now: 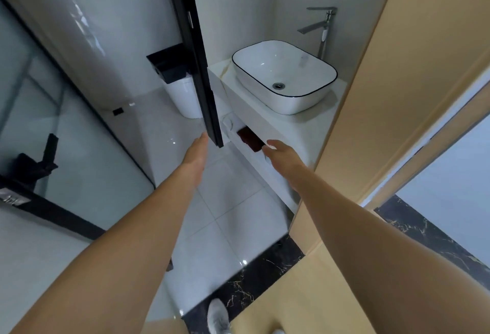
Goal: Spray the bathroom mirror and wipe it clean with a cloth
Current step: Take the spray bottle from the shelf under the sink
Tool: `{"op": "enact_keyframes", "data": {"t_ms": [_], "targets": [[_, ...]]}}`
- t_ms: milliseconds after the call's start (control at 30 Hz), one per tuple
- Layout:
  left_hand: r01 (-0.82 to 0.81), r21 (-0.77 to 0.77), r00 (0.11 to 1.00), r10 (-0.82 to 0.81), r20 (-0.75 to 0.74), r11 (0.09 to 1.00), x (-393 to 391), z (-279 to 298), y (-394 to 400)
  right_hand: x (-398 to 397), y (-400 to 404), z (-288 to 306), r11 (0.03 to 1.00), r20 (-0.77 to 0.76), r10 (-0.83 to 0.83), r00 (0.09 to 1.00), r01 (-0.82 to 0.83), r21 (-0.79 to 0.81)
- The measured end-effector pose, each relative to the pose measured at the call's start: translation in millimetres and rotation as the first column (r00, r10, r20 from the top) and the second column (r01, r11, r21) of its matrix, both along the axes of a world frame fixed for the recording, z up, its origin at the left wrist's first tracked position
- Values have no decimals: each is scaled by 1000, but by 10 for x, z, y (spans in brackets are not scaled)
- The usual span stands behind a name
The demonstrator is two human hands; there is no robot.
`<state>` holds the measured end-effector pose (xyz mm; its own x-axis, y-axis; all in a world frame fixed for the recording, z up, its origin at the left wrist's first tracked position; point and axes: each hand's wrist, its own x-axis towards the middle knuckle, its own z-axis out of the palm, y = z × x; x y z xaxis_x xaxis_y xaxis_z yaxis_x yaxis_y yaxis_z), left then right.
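White rounded basin [285, 76]; both hands [196, 152] [281, 154] flat, empty.

— What do you have ahead of you?

— You face a white basin [285, 76] with a dark rim on a pale marble-look counter [299, 127], a chrome tap [322, 30] at its back edge.

— And round it?

— You see glossy pale floor tiles [228, 217], a black marble threshold [254, 280], a black door edge [197, 55], a white bin [183, 95] and tan door panels [397, 81] on your right.
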<state>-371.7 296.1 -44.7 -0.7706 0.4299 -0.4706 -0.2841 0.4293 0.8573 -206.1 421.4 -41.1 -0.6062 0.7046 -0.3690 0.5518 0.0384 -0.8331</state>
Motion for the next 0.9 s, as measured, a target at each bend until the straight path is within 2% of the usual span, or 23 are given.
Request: {"op": "enact_keyframes", "data": {"t_ms": [133, 367, 533, 900], "targets": [[25, 30, 999, -26, 25, 999, -312, -185, 205, -326, 85, -133, 1000, -7, 14, 1000, -14, -23], [45, 47, 997, -48, 64, 998, -980, -553, 540, -933, 184, -530, 986, -122, -104, 987, 86, -143], [51, 100, 995, -59, 76, 994, -1294, -918, 826, -1357, 337, -884, 982, -165, -110, 980, 82, -170], [43, 223, 998, -53, 38, 974, -1655, -2420, 1253, -1962, 798, -2523, 997, -209, -54, 977, 41, -65]]}}
